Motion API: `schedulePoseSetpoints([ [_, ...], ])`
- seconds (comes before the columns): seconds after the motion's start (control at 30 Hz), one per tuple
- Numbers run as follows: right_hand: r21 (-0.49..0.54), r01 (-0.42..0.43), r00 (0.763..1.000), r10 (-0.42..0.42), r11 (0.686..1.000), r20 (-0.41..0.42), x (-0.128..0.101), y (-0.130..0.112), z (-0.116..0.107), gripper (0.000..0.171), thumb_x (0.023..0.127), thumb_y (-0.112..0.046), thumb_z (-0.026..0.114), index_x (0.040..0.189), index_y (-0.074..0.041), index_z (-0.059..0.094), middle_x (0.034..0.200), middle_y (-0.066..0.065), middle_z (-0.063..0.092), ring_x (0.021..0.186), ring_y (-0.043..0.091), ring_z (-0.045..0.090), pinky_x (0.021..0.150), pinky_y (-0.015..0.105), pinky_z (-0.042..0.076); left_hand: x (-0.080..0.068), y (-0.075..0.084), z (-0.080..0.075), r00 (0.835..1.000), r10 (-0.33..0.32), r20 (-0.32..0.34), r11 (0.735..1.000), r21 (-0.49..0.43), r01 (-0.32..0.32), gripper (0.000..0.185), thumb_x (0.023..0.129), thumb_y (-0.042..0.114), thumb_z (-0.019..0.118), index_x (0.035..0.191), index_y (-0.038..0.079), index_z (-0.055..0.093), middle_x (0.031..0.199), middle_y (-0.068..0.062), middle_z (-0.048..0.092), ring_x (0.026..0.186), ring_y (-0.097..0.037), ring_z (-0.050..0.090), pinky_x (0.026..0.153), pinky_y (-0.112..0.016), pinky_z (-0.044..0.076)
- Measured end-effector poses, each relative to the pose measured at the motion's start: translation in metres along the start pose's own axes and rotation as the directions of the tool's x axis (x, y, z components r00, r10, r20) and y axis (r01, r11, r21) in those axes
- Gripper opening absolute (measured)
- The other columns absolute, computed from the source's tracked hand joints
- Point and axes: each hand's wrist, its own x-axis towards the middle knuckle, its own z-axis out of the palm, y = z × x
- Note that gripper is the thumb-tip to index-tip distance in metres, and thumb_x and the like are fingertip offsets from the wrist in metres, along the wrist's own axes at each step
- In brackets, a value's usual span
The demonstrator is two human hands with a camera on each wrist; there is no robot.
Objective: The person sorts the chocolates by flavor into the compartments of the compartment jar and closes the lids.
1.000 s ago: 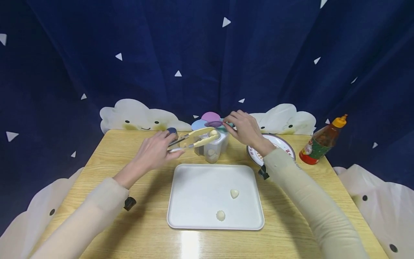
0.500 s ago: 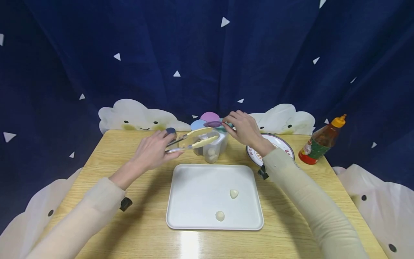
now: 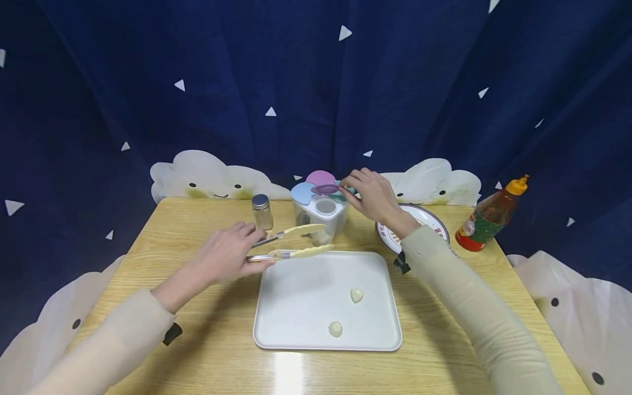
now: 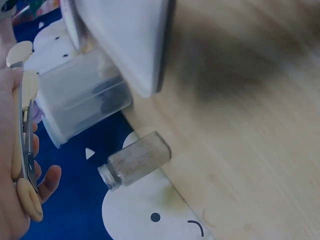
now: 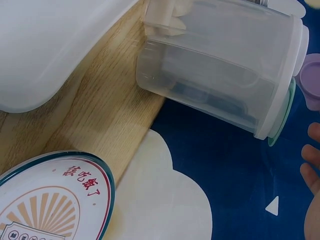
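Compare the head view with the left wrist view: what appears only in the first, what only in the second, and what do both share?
Only the head view shows the right hand at the purple lid flap, two pale dumplings on the white tray, the sauce bottle and the plate. Only the left wrist view shows the shaker's pale contents from close up. Both show the left hand holding the tongs, the shaker, the clear container and the tray.

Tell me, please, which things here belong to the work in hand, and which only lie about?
In use: tongs in the left hand; container, its purple lid in the right hand; tray.
Lying about: shaker, plate, sauce bottle.
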Motion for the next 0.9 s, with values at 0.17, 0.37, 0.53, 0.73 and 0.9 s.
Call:
schedulePoseSetpoints([
  [0.17, 0.0, 0.0, 1.0, 0.0, 1.0, -0.004, 0.0, 0.001, 0.0, 0.016, 0.102, -0.028, 0.068, 0.105, -0.015, 0.076, 0.101, 0.003, 0.075, 0.088, 0.026, 0.064, 0.073, 0.04, 0.053, -0.011, 0.006, 0.007, 0.997, 0.072, 0.004, 0.997, -0.01, -0.071, 0.067, 0.092, 0.073, 0.062, 0.116, 0.011, 0.07, 0.093, -0.005, 0.068, 0.075, -0.018, 0.06, 0.05, -0.026, 0.044],
  [0.37, 0.0, 0.001, 1.0, -0.001, 1.0, -0.006, 0.0, 0.001, 0.0, 0.016, 0.102, -0.028, 0.069, 0.105, -0.015, 0.076, 0.101, 0.003, 0.075, 0.088, 0.025, 0.064, 0.073, 0.04, 0.053, -0.026, 0.013, 0.021, 0.987, 0.156, 0.045, 0.987, -0.039, -0.154, 0.059, 0.089, 0.068, 0.071, 0.113, 0.014, 0.067, 0.093, 0.001, 0.066, 0.075, -0.011, 0.057, 0.05, -0.019, 0.036],
  [0.53, 0.006, -0.007, 1.0, 0.007, 1.0, 0.004, 0.0, 0.0, -0.001, 0.016, 0.102, -0.028, 0.069, 0.105, -0.014, 0.077, 0.101, 0.004, 0.075, 0.088, 0.026, 0.064, 0.073, 0.04, 0.053, -0.035, 0.025, 0.034, 0.977, 0.189, 0.098, 0.98, -0.09, -0.18, 0.054, 0.09, 0.067, 0.071, 0.112, 0.018, 0.065, 0.092, 0.006, 0.063, 0.074, -0.005, 0.05, 0.055, -0.017, 0.038],
  [0.73, 0.013, -0.006, 1.0, 0.006, 1.0, 0.002, -0.001, -0.001, -0.002, 0.015, 0.102, -0.026, 0.07, 0.105, -0.014, 0.077, 0.1, 0.004, 0.075, 0.087, 0.026, 0.064, 0.073, 0.039, 0.053, -0.044, 0.037, 0.045, 0.963, 0.246, 0.109, 0.965, -0.125, -0.232, 0.054, 0.091, 0.07, 0.068, 0.111, 0.02, 0.065, 0.092, 0.009, 0.061, 0.075, -0.003, 0.049, 0.057, -0.016, 0.039],
  [0.9, 0.013, 0.002, 1.0, -0.002, 1.0, -0.013, -0.001, -0.001, 0.0, 0.015, 0.101, -0.027, 0.07, 0.104, -0.014, 0.077, 0.099, 0.003, 0.076, 0.086, 0.024, 0.063, 0.072, 0.039, 0.053, -0.049, 0.043, 0.054, 0.952, 0.294, 0.078, 0.95, -0.13, -0.283, 0.052, 0.09, 0.068, 0.07, 0.109, 0.02, 0.064, 0.089, 0.01, 0.06, 0.076, -0.003, 0.048, 0.057, -0.014, 0.037],
])
